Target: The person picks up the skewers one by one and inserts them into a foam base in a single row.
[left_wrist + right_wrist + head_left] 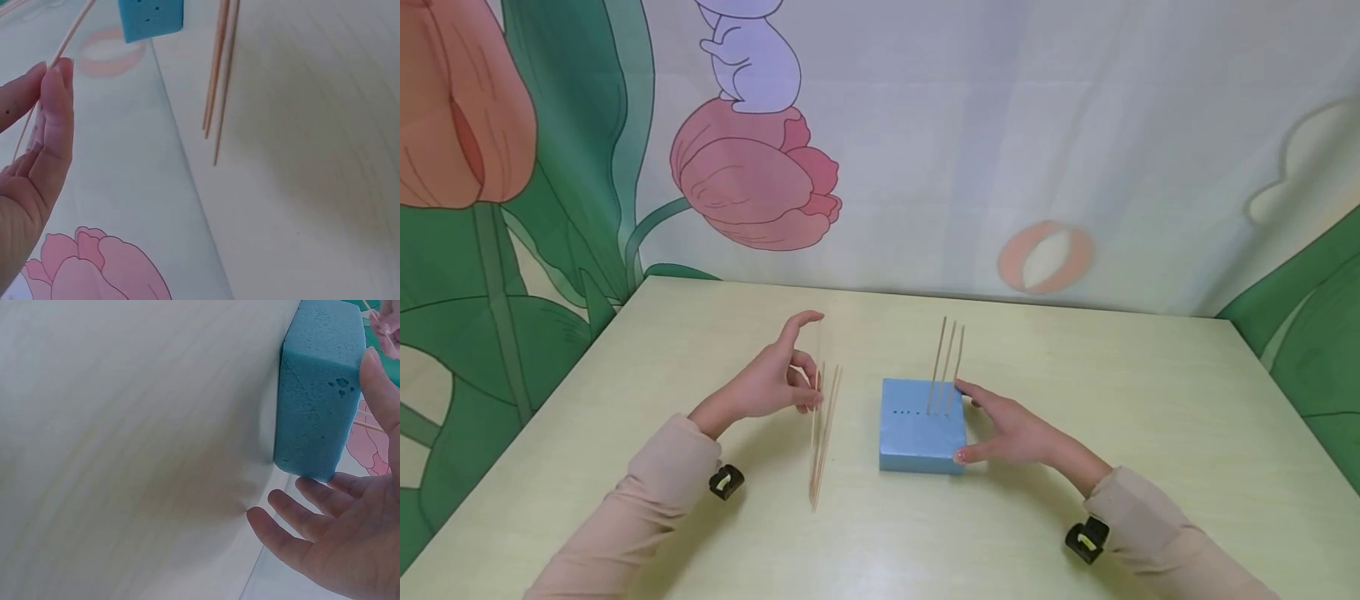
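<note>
My left hand point(771, 385) pinches a thin wooden skewer point(74, 30) between thumb and fingers; its index finger points up and away in the head view. Just under that hand a small bunch of skewers point(219, 75) lies on the table. To the right sits a blue foam block point(917, 446) with a row of small holes in its top. Three skewers point(936, 367) stand in the right part of that row, leaning slightly. My right hand point(1011, 429) holds the block at its right side, thumb at the near corner and index finger at the far one.
The pale wooden table point(1112, 375) reaches back to a printed curtain point(910, 167) with flowers and a cartoon animal. A small black device point(726, 482) hangs at the left cuff, and another black device point(1086, 540) at the right cuff.
</note>
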`<state>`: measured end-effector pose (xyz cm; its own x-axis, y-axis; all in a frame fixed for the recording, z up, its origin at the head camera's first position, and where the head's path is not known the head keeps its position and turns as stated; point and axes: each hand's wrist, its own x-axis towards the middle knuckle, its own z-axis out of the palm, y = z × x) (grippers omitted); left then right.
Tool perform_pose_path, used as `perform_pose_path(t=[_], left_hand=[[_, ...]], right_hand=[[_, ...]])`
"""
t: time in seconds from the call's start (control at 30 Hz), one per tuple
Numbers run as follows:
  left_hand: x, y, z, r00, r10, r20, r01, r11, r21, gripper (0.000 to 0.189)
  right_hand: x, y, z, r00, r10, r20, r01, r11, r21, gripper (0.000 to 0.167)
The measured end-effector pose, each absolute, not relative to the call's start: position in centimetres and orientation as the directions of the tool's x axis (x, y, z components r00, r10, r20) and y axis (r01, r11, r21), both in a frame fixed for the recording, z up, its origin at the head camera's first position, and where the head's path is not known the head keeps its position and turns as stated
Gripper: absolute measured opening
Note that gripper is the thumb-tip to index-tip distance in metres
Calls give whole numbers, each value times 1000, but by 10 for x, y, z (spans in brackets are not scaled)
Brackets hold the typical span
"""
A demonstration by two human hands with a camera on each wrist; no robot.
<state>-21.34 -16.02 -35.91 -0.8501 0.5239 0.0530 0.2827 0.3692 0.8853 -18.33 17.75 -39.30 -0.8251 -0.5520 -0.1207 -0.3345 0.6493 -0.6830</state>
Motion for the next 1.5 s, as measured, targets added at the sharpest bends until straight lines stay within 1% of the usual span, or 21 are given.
perform_pose_path(t=[0.2, 0.27, 0.3, 0.37, 0.47, 0.53, 0.6, 0.7, 0.83, 0.97, 1.07, 1.17, 1.5], left_hand=[[-209, -149, -346, -840, 499, 214, 402, 306, 863, 98], [-207, -143, -340, -837, 479, 265, 434, 285, 855, 96], [-206, -139, -338, -834, 470, 290, 451, 278, 848, 92], [-204, -132, -333, -821, 458, 340, 487, 252, 836, 76], [-202, -122, -329, -801, 436, 411, 542, 235, 807, 44], [-201, -116, -328, -785, 420, 456, 574, 215, 790, 27], [-200, -110, -327, -775, 400, 489, 596, 206, 776, 18], [-200, -101, -327, -753, 388, 531, 627, 179, 758, 11], [-202, -90, -328, -712, 395, 580, 675, 161, 720, 5], [-205, -80, -330, -657, 413, 631, 734, 161, 660, 3], [-208, -73, -333, -615, 429, 661, 772, 158, 615, 4], [-210, -67, -335, -587, 441, 679, 794, 146, 591, 5], [-212, -57, -342, -574, 477, 665, 800, 153, 580, 6]], right_hand=[[-183, 178, -392, -823, -555, -125, -334, 649, -684, 97], [-183, 179, -392, -822, -555, -125, -335, 650, -682, 97], [-184, 179, -393, -823, -554, -124, -335, 650, -682, 97], [-184, 179, -393, -823, -554, -122, -337, 650, -682, 97], [-184, 179, -393, -823, -555, -120, -337, 648, -683, 97], [-184, 178, -393, -822, -556, -123, -334, 646, -686, 97], [-183, 178, -393, -822, -557, -121, -334, 643, -689, 97], [-184, 178, -393, -821, -558, -117, -336, 640, -691, 97], [-184, 179, -394, -825, -552, -125, -328, 647, -689, 97], [-185, 180, -395, -832, -540, -132, -315, 654, -688, 97], [-185, 180, -395, -833, -538, -127, -315, 651, -691, 97], [-185, 180, -395, -833, -540, -120, -320, 648, -691, 97], [-186, 180, -395, -829, -545, -122, -332, 656, -679, 97]])
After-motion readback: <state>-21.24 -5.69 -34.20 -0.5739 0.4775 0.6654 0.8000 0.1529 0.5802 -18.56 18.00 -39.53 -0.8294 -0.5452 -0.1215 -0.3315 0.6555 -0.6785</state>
